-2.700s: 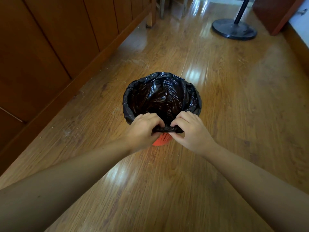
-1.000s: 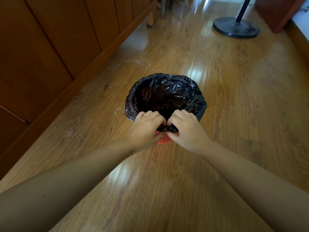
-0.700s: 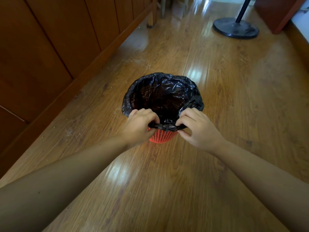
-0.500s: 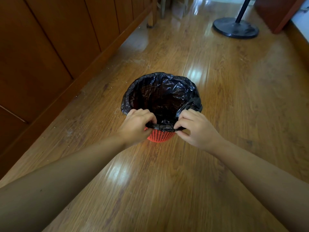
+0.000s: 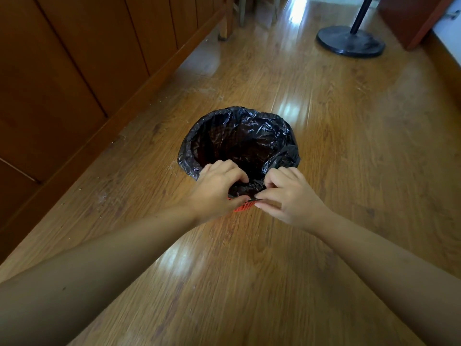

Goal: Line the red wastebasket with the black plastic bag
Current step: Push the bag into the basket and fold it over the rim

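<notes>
Leftmost, wood panelling (image 5: 74,71) runs along the floor (image 5: 349,146). The left hand (image 5: 217,191) curls its fingers round the bunched near edge of the bag (image 5: 239,136). The bag sits inside the basket (image 5: 243,208) at mid-floor, folded over its rim, and only a patch of red mesh shows between the hands. The right hand (image 5: 287,196) pinches the same bunched edge between thumb and fingers. Far right, well behind, stands a round black base (image 5: 350,41) with a pole.
</notes>
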Available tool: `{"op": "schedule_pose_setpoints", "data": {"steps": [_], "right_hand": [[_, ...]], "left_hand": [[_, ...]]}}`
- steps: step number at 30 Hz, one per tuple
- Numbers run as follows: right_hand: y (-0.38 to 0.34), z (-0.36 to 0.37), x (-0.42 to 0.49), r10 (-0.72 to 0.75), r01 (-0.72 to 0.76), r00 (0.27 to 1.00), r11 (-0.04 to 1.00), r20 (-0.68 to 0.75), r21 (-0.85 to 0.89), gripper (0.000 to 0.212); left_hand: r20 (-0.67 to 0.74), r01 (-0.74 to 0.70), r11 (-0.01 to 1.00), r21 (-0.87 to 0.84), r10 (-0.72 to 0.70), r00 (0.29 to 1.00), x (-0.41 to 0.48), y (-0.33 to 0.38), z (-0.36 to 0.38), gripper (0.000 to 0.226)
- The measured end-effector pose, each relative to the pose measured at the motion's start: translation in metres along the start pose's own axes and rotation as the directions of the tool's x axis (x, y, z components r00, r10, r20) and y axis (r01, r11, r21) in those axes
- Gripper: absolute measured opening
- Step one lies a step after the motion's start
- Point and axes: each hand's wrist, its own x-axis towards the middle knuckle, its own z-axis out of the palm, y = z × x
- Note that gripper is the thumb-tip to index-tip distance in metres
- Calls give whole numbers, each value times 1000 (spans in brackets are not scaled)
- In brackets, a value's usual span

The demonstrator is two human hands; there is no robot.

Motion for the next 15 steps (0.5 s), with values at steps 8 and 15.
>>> {"op": "schedule_pose_setpoints", "data": {"steps": [8, 15], "right_hand": [[1, -1, 12, 162, -158, 986, 983, -31, 89, 21], [7, 4, 14, 155, -157, 987, 986, 36, 52, 16]], "left_hand": [[36, 45, 999, -19, -44, 998, 1, 1, 2, 18], [41, 53, 998, 15, -54, 998, 3, -2, 2, 12]]}}
